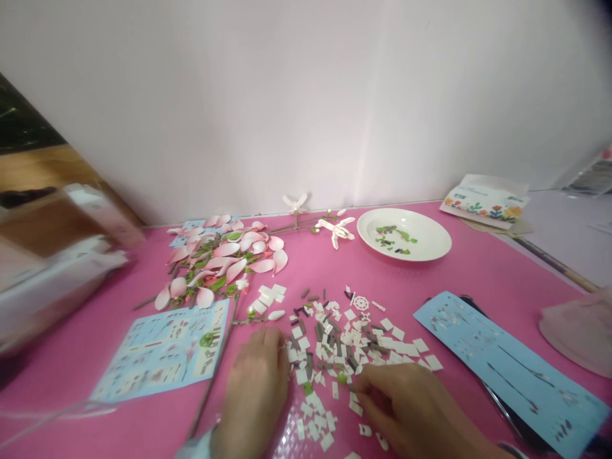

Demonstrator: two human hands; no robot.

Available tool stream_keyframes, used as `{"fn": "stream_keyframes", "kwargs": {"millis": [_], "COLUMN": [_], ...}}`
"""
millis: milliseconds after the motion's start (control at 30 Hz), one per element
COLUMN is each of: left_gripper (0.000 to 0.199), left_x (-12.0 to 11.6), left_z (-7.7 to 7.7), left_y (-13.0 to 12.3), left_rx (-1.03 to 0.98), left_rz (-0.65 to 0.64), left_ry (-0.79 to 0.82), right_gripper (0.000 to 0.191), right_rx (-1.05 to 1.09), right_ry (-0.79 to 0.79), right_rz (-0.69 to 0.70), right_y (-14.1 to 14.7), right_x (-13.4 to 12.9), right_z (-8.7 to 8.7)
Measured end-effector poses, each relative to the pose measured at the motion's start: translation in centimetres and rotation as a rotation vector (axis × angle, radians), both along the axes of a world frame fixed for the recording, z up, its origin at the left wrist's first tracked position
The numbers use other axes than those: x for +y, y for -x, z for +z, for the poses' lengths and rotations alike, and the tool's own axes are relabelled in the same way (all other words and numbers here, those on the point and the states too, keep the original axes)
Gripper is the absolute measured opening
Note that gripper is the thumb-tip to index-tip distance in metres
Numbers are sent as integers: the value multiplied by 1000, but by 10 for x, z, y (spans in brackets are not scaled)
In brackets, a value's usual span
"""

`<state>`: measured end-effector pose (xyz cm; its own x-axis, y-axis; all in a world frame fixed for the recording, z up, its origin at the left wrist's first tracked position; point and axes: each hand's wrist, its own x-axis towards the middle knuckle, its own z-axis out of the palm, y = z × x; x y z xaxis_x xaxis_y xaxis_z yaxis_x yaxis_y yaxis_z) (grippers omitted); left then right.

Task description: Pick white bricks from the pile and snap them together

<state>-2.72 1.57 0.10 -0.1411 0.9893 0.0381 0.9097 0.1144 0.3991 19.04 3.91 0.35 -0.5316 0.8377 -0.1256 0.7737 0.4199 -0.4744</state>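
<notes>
Loose white, brown and green pieces [329, 338] lie spread over the pink table. My left hand [258, 376] rests along the left side of the pile, blurred, its fingertips hidden from view. Over the pile's lower right edge is my right hand [396, 395], thumb and fingers pinched together; whatever they may hold is too small to make out. A long brown stem [210, 382] with a white bud [276, 315] lies left of my left hand. Pink petals and green leaves [224, 255] form a heap behind it.
A white plate [430, 242] holds small green pieces at the back right. Blue printed sheets lie left [157, 350] and right [516, 370], the right one over a dark flat object. Branches with white flowers [336, 231] lie by the wall. White packages [57, 280] stand far left.
</notes>
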Motion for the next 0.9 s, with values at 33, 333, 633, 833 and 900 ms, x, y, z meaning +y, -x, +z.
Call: {"fn": "stream_keyframes", "kwargs": {"millis": [33, 333, 633, 833, 900], "left_gripper": [16, 15, 20, 16, 16], "left_x": [0, -2, -3, -5, -5], "left_z": [2, 7, 1, -6, -6], "left_y": [0, -4, -6, -11, -11], "left_rx": [-53, -580, -682, -678, -684], "left_rz": [-1, 6, 14, -46, -54], "left_ry": [-3, -67, -24, -37, -49], "right_gripper": [21, 23, 22, 22, 23], "right_rx": [4, 21, 39, -17, -46], "right_ry": [3, -2, -91, -172, -226], "right_rz": [-2, -31, -128, -158, -195], "right_y": [0, 1, -3, -5, -8], "right_x": [0, 2, 1, 5, 8], "right_z": [0, -2, -6, -5, -3]}}
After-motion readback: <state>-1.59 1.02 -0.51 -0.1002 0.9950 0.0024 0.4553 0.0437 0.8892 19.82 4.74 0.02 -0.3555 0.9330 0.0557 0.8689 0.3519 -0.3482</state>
